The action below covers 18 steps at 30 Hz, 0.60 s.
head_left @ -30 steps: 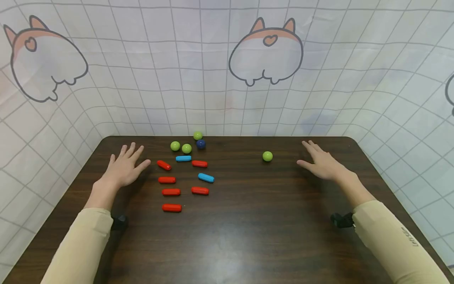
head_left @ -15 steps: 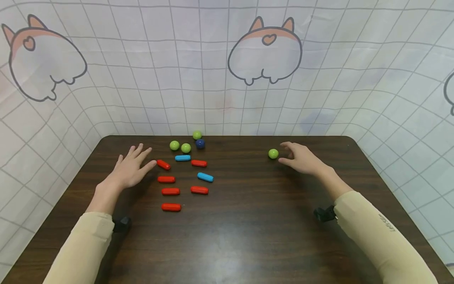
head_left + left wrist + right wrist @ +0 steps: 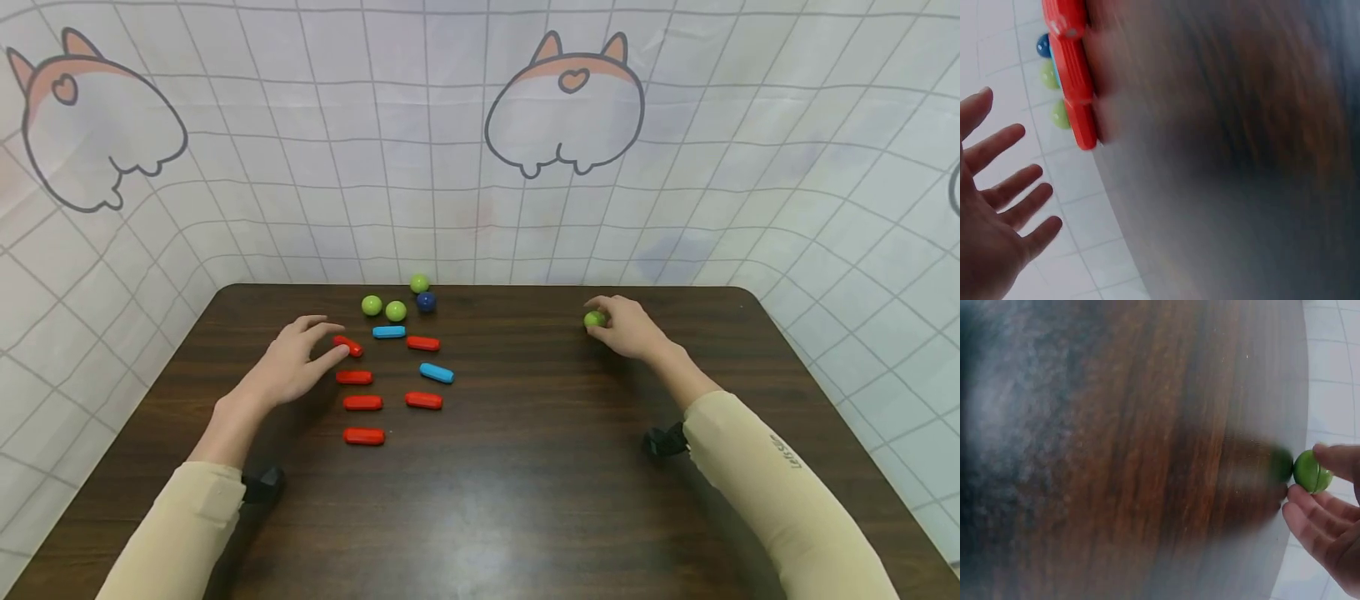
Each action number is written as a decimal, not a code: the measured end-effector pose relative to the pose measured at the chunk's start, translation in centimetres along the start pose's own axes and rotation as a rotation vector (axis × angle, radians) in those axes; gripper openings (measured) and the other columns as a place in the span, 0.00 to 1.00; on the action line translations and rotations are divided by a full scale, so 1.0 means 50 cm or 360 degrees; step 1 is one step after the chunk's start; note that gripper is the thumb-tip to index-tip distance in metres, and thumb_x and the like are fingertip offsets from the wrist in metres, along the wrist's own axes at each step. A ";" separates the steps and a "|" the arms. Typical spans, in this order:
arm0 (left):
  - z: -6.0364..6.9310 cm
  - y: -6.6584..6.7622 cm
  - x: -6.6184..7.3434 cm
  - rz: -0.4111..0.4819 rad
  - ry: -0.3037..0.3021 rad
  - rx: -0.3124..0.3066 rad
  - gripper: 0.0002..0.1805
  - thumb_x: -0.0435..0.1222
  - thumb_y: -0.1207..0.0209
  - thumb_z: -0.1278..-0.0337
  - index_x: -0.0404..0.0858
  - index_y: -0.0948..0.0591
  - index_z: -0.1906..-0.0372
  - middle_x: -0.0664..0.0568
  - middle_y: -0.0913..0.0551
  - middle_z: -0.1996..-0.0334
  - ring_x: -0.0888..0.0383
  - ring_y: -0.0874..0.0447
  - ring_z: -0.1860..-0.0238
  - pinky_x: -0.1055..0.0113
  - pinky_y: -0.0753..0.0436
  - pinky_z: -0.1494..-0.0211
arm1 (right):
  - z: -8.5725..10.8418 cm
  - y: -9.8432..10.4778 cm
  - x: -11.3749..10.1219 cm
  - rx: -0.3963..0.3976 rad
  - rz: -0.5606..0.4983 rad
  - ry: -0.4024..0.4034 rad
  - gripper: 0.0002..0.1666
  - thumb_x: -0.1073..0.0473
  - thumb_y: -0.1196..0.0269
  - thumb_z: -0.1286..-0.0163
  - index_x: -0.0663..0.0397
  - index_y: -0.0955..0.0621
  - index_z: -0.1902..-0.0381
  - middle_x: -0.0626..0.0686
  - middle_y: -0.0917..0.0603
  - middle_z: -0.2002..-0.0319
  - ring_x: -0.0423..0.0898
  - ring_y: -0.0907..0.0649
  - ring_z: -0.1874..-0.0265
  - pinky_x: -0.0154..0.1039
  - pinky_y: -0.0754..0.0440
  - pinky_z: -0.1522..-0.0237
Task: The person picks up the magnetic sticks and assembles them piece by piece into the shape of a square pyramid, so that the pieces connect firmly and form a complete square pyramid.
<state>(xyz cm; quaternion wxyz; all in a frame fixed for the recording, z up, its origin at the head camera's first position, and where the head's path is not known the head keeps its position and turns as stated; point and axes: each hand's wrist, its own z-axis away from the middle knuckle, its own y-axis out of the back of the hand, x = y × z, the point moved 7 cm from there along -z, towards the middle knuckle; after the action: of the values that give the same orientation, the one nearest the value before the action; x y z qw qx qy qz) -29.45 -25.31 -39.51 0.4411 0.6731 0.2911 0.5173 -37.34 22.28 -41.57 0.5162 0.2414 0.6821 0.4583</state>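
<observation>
At the right, the right hand (image 3: 628,330) has its thumb and fingers round a green ball (image 3: 593,320); the right wrist view shows that ball (image 3: 1311,471) between the thumb and fingertips. The left hand (image 3: 294,363) is over the left of the table, fingers slightly bent, thumb and fingertips on either side of the tilted red piece (image 3: 349,345). Whether it touches that piece cannot be told from the head view. In the left wrist view the left hand (image 3: 1004,194) has its fingers spread with nothing between them.
On the dark wooden table (image 3: 510,467), several red pieces (image 3: 363,436) and two blue pieces (image 3: 437,372) lie right of the left hand. Behind them are three green balls (image 3: 396,311) and a dark blue ball (image 3: 426,302). A gridded cloth (image 3: 465,167) surrounds the table's back and sides.
The right hand has moved left and closed its fingers round the green ball, which has shifted slightly right. The left hand has moved right to the tilted red piece, its fingers bending.
</observation>
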 end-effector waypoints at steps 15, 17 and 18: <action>-0.004 -0.038 0.113 0.0160 -0.0238 -0.0036 0.18 0.41 0.38 0.28 0.34 0.17 0.42 0.43 0.20 0.44 0.41 0.22 0.44 0.45 0.23 0.42 | 0.010 -0.003 0.002 0.0002 -0.0048 -0.0056 0.20 0.64 0.36 0.25 0.67 0.23 0.39 0.69 0.19 0.46 0.66 0.20 0.48 0.60 0.21 0.47; -0.004 -0.044 0.125 0.0161 -0.0264 -0.0067 0.17 0.40 0.36 0.29 0.34 0.17 0.43 0.44 0.19 0.46 0.41 0.21 0.45 0.46 0.22 0.44 | 0.013 -0.004 0.001 0.0003 -0.0064 -0.0051 0.20 0.63 0.36 0.24 0.66 0.23 0.39 0.69 0.19 0.47 0.65 0.19 0.49 0.60 0.21 0.48; -0.004 -0.048 0.131 0.0166 -0.0274 -0.0089 0.17 0.39 0.36 0.30 0.34 0.16 0.43 0.44 0.19 0.46 0.41 0.21 0.45 0.47 0.21 0.44 | 0.015 -0.005 0.000 0.0006 -0.0072 -0.0047 0.19 0.63 0.36 0.25 0.65 0.23 0.40 0.68 0.19 0.47 0.65 0.19 0.50 0.60 0.21 0.48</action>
<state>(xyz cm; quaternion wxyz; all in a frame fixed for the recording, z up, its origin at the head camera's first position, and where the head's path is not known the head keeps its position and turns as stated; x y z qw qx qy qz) -27.56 -18.61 -38.77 0.4555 0.7167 0.2020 0.4878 -36.59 22.45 -41.80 0.5360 0.2338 0.6805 0.4416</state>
